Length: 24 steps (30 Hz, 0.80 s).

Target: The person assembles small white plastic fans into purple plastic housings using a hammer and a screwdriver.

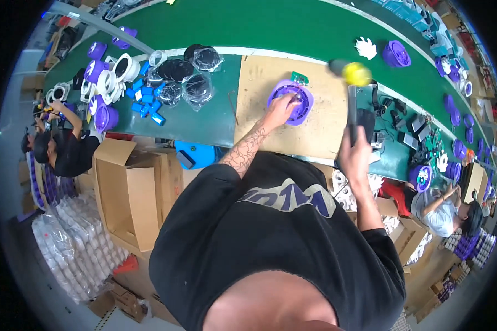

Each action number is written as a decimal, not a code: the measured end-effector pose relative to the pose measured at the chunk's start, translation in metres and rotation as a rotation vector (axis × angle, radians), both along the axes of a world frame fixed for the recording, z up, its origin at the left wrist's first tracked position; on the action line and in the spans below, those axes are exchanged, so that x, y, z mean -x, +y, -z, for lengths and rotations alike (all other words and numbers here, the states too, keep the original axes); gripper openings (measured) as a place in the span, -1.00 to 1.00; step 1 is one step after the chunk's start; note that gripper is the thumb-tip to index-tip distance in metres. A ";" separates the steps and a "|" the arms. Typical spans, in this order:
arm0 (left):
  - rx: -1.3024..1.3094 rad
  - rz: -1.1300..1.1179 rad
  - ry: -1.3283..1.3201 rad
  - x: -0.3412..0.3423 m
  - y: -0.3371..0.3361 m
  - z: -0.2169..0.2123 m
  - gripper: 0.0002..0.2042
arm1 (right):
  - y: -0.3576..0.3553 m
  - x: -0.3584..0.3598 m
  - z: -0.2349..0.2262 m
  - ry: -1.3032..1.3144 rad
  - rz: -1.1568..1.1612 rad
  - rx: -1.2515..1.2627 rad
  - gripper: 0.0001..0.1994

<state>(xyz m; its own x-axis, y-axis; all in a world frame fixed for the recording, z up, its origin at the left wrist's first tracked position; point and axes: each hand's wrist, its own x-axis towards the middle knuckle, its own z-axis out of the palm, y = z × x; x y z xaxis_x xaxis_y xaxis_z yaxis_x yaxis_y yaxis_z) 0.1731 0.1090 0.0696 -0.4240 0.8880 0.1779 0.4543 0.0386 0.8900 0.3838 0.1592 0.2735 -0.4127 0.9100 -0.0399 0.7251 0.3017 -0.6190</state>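
Note:
A purple round plastic housing (307,108) lies on the brown board (259,71) in front of me. My left hand (281,110) reaches into it, fingers pinched together over its inside; whatever they hold is too small to make out. A green circuit board (300,78) sits at the housing's far edge. To the right, my right hand (355,151) is wrapped round the dark handle of a mallet (357,75). Its head, yellow on one side and dark on the other, is raised beyond the hand and blurred by motion, apart from the housing.
Left of the board are black mesh discs (197,88) in plastic, blue blocks (147,99) and white rings (126,68). Black adapters and cables (408,139) lie at right. Across the green belt (292,27) sits another purple housing (396,54). Co-workers sit at both sides; an opened carton (141,204) stands near my left.

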 end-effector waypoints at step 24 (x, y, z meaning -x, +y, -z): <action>0.184 -0.732 -0.979 0.118 -0.066 0.063 -0.67 | 0.009 0.007 0.211 -0.287 0.049 -0.137 -0.47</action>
<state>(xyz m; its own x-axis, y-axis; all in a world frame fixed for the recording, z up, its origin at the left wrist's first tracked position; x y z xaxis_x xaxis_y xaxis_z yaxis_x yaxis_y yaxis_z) 0.0550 0.0426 0.0068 -0.7157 0.3642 -0.5960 -0.5808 0.1636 0.7974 0.3765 0.1679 0.0629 -0.3581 0.9334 -0.0242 0.8799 0.3287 -0.3432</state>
